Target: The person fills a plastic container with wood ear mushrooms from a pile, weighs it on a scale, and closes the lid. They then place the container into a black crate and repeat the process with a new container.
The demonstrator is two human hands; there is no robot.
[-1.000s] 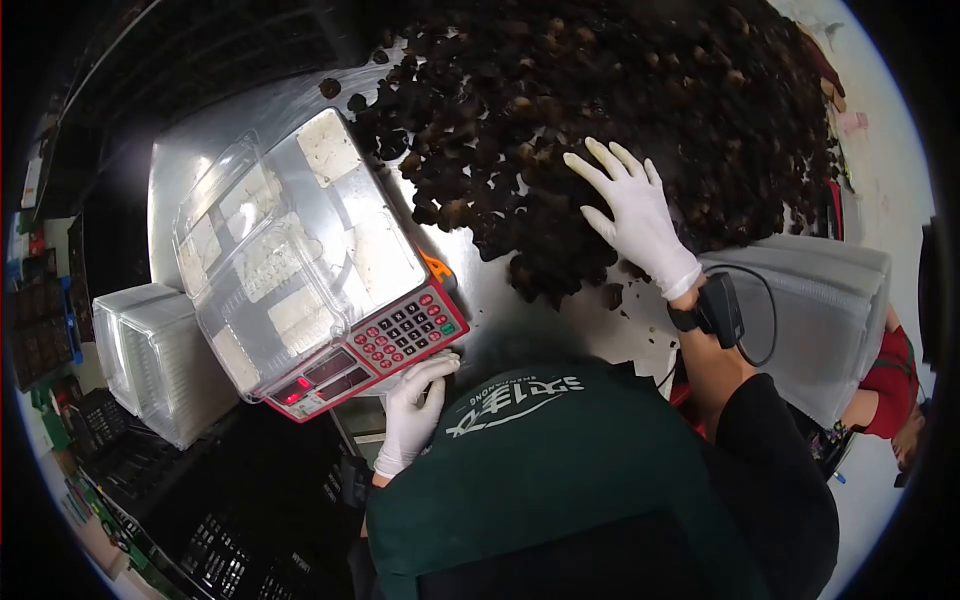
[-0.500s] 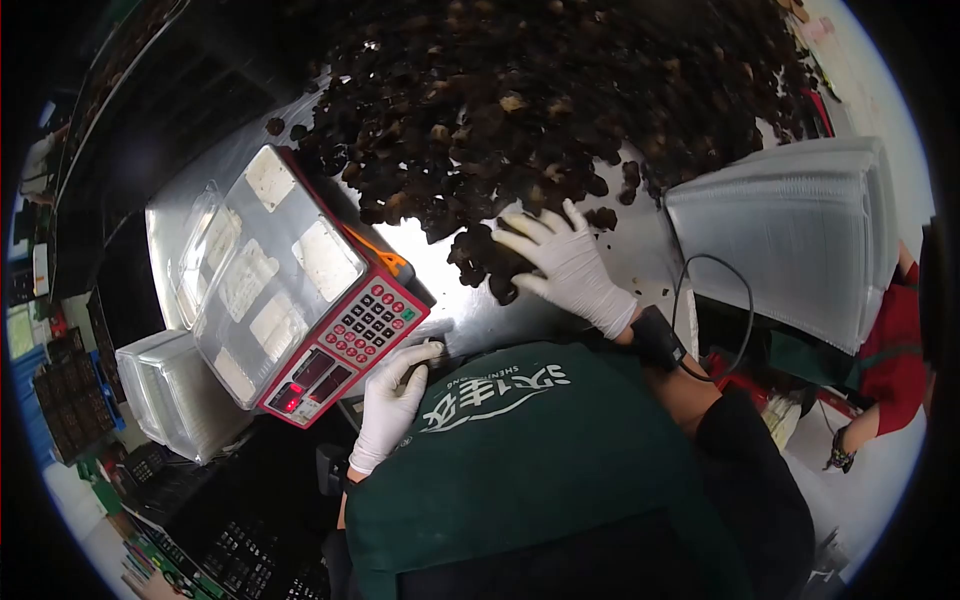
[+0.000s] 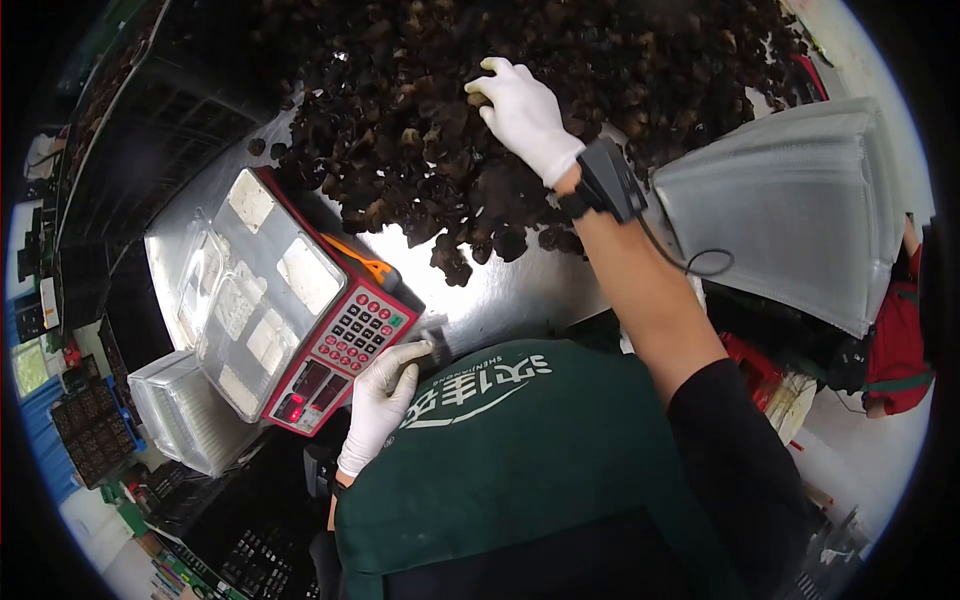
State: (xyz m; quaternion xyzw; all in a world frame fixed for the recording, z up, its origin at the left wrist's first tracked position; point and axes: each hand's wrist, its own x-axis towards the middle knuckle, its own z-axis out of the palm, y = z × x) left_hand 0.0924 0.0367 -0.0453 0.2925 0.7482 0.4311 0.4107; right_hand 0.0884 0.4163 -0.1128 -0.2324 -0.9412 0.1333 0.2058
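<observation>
Beneath the right hand (image 3: 520, 115) lies the dark fungus pile (image 3: 400, 120).

1 scale (image 3: 345, 345) is carrying 1 clear tray (image 3: 235, 300); 1 left hand (image 3: 383, 400), 1 right hand (image 3: 525, 115), 2 tray stacks (image 3: 185, 410) (image 3: 800, 210) and 1 mushroom heap (image 3: 420, 90) are showing

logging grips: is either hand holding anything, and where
Right white-gloved hand curls into the heap of dark dried fungus; grip cannot be told. Left hand rests by the red metal-topped scale.
</observation>
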